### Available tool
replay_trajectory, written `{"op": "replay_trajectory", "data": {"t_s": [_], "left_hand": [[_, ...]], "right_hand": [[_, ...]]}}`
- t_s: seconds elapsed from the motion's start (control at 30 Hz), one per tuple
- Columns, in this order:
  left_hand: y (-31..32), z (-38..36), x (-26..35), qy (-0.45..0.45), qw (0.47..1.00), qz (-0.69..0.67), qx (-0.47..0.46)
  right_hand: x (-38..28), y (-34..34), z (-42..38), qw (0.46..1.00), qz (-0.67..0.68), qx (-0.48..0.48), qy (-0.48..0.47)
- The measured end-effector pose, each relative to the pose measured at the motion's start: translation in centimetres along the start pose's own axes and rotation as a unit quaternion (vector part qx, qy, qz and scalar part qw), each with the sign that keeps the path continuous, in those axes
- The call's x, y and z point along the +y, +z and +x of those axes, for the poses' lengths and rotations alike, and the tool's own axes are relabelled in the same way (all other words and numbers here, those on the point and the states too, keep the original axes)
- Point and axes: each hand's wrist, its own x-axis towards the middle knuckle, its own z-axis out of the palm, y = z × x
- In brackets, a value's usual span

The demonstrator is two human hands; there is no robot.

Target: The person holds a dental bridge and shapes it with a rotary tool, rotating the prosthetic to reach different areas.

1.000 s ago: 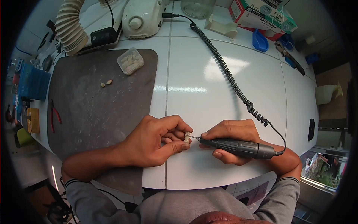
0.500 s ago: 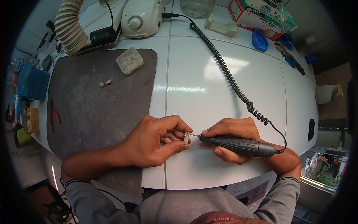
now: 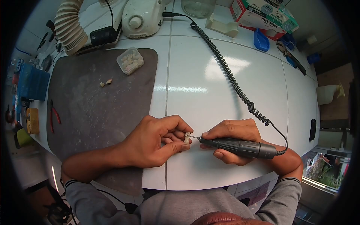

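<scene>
left hand (image 3: pixel 152 141): curled, pinching | right hand (image 3: pixel 238 130): wrapped, gripping

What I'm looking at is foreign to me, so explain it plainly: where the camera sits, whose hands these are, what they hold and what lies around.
There is no robot here. A person works with two bare hands, and every picture comes from one camera worn on that person's head, looking forward and down.

The left hand pinches a small pale piece. The right hand grips a dark pen-like power tool, its thin metal tip at the piece. A coiled cord links the tool to a white box with a knob.

On the white tabletop lies a dark mat, bearing a clear tub of pale pieces, two loose bits and red-handled pliers.
</scene>
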Motion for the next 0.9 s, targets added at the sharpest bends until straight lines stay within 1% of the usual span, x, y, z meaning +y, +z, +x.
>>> {"op": "replay_trajectory", "data": {"t_s": [0.9], "left_hand": [[-0.07, 0.01, -0.03, 0.000, 1.000, 0.009, -0.006]], "right_hand": [[0.01, -0.17, -0.07, 1.000, 0.003, 0.004, 0.023]]}}
